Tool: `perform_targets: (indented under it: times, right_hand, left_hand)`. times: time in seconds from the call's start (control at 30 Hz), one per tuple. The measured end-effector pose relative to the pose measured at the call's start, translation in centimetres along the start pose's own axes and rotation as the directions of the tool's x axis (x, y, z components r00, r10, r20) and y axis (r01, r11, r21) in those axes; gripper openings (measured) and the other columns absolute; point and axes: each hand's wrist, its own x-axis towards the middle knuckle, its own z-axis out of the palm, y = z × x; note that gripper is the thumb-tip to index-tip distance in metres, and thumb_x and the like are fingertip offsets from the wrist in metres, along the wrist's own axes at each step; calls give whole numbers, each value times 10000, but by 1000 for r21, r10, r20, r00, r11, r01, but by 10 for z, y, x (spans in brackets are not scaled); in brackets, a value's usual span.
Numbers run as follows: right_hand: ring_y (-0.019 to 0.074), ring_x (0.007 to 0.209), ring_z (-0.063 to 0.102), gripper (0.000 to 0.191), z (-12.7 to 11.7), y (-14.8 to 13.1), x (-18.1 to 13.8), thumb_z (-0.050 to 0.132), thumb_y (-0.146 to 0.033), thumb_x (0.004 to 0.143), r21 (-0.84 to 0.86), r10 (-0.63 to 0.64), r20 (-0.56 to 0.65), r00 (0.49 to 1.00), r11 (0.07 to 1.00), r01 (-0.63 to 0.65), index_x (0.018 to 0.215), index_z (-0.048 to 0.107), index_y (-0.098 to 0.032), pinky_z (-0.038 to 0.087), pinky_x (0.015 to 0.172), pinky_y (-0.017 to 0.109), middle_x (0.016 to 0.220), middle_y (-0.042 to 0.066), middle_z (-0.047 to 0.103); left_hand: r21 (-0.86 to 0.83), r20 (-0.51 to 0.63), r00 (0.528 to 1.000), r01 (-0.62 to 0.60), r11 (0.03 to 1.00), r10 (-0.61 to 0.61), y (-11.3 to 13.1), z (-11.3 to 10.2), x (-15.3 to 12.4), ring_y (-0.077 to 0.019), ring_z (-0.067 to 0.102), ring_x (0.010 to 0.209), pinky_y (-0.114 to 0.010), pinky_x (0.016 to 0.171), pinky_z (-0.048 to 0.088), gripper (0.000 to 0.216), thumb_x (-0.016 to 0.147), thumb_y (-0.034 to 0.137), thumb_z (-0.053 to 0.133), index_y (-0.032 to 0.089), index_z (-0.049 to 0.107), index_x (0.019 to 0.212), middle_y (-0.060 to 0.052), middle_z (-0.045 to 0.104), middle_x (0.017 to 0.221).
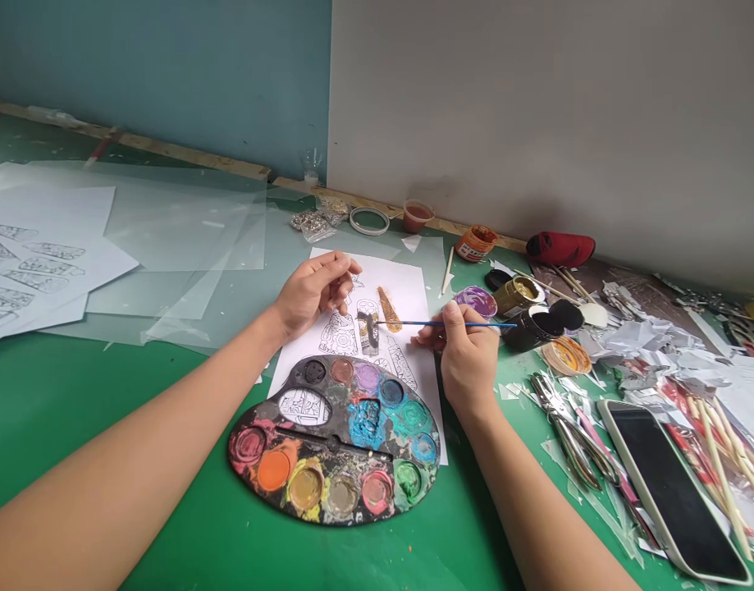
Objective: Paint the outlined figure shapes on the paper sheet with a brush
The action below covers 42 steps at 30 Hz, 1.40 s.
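Note:
My right hand (468,353) pinches a thin blue paintbrush (422,323), held almost level. Its dark tip meets a small patterned piece (368,331) carrying black and gold paint, on a white sheet (407,275) printed with line drawings. Just right of that piece lies a gold-painted tapered shape (389,309). Over the sheet's left side, my left hand (321,291) is loosely closed, fingers curled and nothing visible in them. Nearer to me, a black paint palette (333,443) with several coloured wells covers the lower part of the sheet.
Paint jars, among them black (536,327), gold (518,293), purple (475,300) and orange (477,243), stand beyond my right hand. Pliers (570,435), a phone (672,492) and paper scraps lie at right. Printed sheets (50,254) and clear film (185,213) spread at left.

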Motion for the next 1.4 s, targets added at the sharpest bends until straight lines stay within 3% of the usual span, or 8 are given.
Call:
perform_targets:
  times: [1.4]
  right_hand:
    - [138, 451, 611, 447, -2, 1, -1, 697, -626, 772, -20, -11, 23, 1000, 1000, 12, 653, 578, -212, 549, 507, 284, 482, -23, 614]
  left_hand:
    - [-35, 7, 1000, 14, 999, -14, -1, -1, 0, -88, 433, 499, -214, 476, 477, 213, 857, 386, 646, 180, 609, 813, 39, 471, 578]
